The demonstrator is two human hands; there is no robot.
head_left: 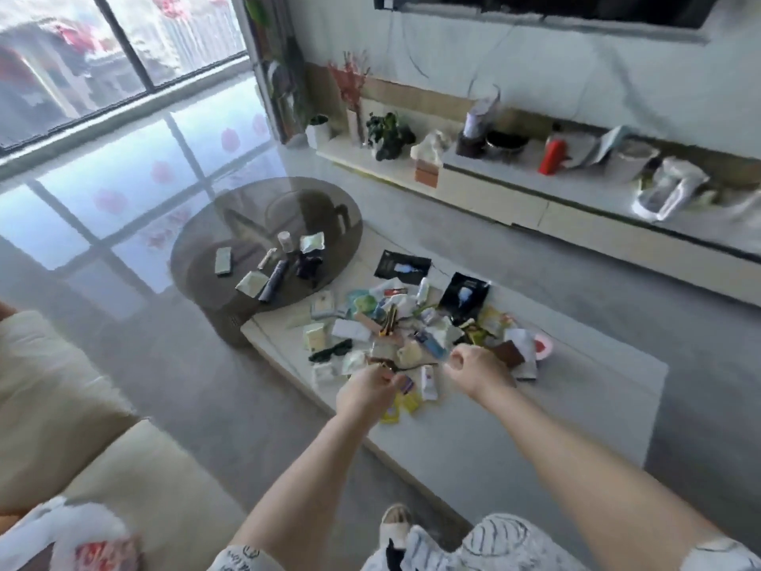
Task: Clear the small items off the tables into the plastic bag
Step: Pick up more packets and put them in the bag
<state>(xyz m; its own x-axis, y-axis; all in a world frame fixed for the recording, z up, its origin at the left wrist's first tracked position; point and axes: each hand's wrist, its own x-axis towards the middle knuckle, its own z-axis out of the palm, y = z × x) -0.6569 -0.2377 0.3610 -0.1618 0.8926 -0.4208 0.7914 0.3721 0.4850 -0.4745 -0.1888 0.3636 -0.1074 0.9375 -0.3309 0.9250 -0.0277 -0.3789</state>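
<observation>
Head: both hands curled over pile.

Red bottle, smoked-grey round table

Bright living room, daylight pouring in through a big window with dark frames and red decorations stuck on the glass. The floor is glossy grey tile, so shiny it mirrors the window bars and the red blobs. Along the wall right of the window runs a long low cream cabinet with potted plants, a red bottle and other blurry clutter on top. A dark TV hangs above the cabinet. A tall plant stands in the corner beside the window. Near-left, across the floor from the cabinet, is a cream sofa.
</observation>
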